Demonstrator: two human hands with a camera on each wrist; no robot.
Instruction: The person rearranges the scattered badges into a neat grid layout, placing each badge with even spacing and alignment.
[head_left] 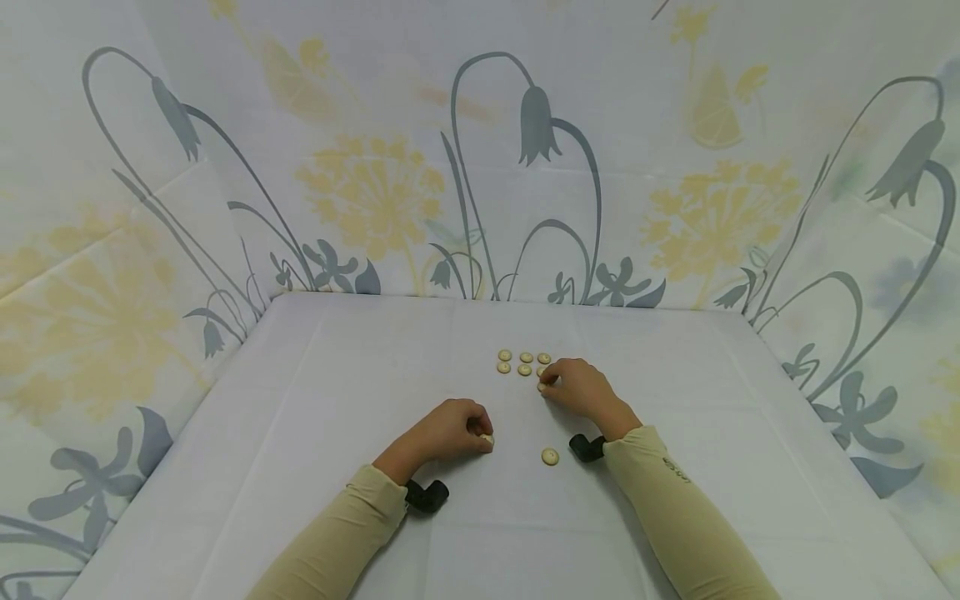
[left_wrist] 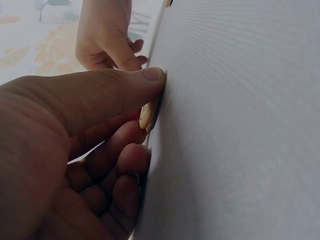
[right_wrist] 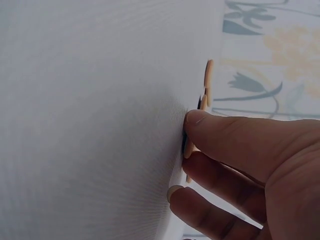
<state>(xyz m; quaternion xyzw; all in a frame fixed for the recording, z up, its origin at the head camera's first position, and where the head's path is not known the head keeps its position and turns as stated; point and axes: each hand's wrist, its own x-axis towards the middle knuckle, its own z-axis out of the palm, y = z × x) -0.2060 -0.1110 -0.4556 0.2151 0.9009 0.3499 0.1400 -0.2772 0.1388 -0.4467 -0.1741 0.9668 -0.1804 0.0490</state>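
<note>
My left hand [head_left: 450, 429] pinches a round, pale wooden disc [left_wrist: 146, 114] between thumb and fingers, low over the white table; a carved mark shows on the disc's face. Farther out, my right hand [head_left: 581, 387] grips a similar disc [right_wrist: 189, 146] by its edge, thumb on one side and fingers on the other. Just beyond its fingertips, several more discs [head_left: 527, 357] lie flat in two short rows. The nearest one at the right end is partly hidden by the right hand. A single disc [head_left: 550, 457] lies between the two forearms.
The white cloth-covered table [head_left: 360, 375] runs back to a hanging floral sheet [head_left: 420, 100], which also rises along both sides. Black wrist mounts [head_left: 427, 497] sit under both beige sleeves [head_left: 675, 508], close above the table.
</note>
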